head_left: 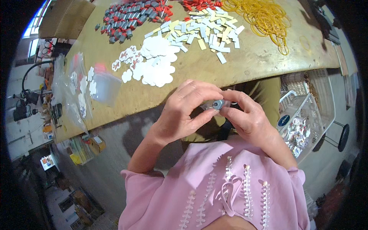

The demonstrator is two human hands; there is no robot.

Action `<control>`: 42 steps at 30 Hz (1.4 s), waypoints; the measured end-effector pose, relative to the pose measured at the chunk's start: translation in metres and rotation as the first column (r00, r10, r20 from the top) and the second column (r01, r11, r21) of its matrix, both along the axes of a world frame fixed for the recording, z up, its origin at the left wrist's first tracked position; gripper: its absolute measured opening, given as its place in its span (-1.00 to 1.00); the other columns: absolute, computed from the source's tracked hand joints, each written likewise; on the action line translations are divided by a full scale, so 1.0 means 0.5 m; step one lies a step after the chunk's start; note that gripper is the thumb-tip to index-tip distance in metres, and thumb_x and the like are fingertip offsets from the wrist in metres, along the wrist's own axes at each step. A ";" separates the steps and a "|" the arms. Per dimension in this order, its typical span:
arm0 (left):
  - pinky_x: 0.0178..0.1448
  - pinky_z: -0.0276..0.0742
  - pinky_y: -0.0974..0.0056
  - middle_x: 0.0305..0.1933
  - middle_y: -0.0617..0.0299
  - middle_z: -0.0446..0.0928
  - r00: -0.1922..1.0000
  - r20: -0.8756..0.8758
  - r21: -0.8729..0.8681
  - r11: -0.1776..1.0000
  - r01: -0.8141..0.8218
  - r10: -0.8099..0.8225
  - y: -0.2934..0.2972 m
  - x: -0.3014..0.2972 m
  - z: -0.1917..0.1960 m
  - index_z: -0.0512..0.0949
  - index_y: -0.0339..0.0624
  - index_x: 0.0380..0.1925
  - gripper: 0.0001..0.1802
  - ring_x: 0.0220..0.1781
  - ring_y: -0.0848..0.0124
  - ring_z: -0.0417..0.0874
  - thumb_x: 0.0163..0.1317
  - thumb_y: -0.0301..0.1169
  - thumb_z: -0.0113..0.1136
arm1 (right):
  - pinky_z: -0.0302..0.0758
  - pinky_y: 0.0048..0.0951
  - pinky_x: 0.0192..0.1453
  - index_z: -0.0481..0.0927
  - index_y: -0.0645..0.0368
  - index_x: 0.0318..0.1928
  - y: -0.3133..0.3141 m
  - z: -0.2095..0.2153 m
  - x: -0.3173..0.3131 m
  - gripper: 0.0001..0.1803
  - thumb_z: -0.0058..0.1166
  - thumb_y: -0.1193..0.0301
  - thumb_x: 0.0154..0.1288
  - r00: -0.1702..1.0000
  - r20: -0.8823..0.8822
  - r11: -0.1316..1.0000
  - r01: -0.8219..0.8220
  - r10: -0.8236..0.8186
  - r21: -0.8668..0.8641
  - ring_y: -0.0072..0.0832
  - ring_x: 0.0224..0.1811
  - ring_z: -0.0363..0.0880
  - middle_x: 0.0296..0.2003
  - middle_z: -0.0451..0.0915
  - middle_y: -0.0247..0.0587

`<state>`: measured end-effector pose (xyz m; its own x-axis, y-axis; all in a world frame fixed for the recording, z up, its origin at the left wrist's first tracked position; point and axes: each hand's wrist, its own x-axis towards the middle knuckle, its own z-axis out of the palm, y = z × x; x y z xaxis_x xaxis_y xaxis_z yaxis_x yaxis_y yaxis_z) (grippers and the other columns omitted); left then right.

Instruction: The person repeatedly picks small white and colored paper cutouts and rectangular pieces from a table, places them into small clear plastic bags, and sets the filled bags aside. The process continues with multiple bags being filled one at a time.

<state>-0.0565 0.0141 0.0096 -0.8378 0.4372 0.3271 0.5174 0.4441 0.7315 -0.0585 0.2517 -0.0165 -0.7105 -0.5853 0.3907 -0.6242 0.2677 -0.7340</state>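
In front of my chest, just off the table's near edge, both hands meet around a small grey motor [218, 104] with a round end facing up. Clear plastic film shows around it. The fingers and thumb of my left hand [179, 111] are closed on its left side. My right hand [251, 118] pinches the right side between thumb and index finger. Fingers cover part of the motor and plastic. Beyond my hands lie white cloud-shaped cards [157, 73], some printed in red, and a pile of white and pale yellow rectangular pads [209, 30].
Grey and red motors [132, 17] and yellow rubber bands [264, 17] are heaped at the table's far side. Clear plastic bags [105, 86] lie on the left. At my right stand white plastic baskets [306, 101], one holding shiny small packets [297, 134]. A black stool [343, 137] is farther right.
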 end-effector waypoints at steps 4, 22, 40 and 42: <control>0.23 0.63 0.01 0.06 0.08 0.73 0.992 0.009 -0.130 0.984 0.124 -0.124 -0.001 -0.024 0.011 0.70 -0.16 0.03 -0.60 0.12 0.03 0.73 0.15 -0.50 0.51 | 0.74 -0.19 0.14 0.70 0.31 -0.09 0.016 -0.020 0.007 -0.78 0.30 0.61 0.25 0.999 0.034 1.000 0.009 -0.009 0.022 -0.01 0.12 0.75 0.11 0.67 0.14; 0.01 0.65 0.26 -0.14 0.14 0.77 0.948 -0.088 -0.398 0.861 -0.316 0.307 -0.099 -0.381 -0.014 0.82 -0.20 -0.07 -0.76 -0.13 0.35 0.79 0.35 -0.33 0.44 | 0.76 -0.18 0.12 0.67 0.32 -0.14 0.065 -0.038 0.024 -0.80 0.28 0.67 0.19 0.990 0.062 0.991 0.122 -0.125 0.055 -0.02 0.11 0.75 0.09 0.68 0.11; -0.02 0.70 0.12 -0.22 0.06 0.78 0.889 -0.143 -0.263 0.849 -0.459 0.436 -0.111 -0.358 -0.020 0.71 -0.18 -0.16 -0.81 -0.17 0.17 0.83 0.34 -0.32 0.41 | 0.74 -0.15 0.11 0.68 0.30 -0.17 0.065 -0.041 0.025 -0.83 0.28 0.54 0.21 0.980 -0.124 0.983 0.165 -0.155 0.078 -0.06 0.02 0.76 -0.04 0.70 0.01; -0.06 0.67 0.27 -0.23 0.18 0.78 0.854 0.012 -0.127 0.848 -0.514 0.520 -0.128 -0.345 -0.007 0.69 -0.18 -0.12 -0.87 -0.23 0.42 0.78 0.45 -0.38 0.37 | 0.74 -0.13 0.10 0.68 0.33 -0.17 0.065 -0.034 0.019 -0.82 0.28 0.54 0.21 0.968 -0.199 0.985 0.164 -0.151 0.048 -0.03 0.04 0.76 -0.03 0.70 0.04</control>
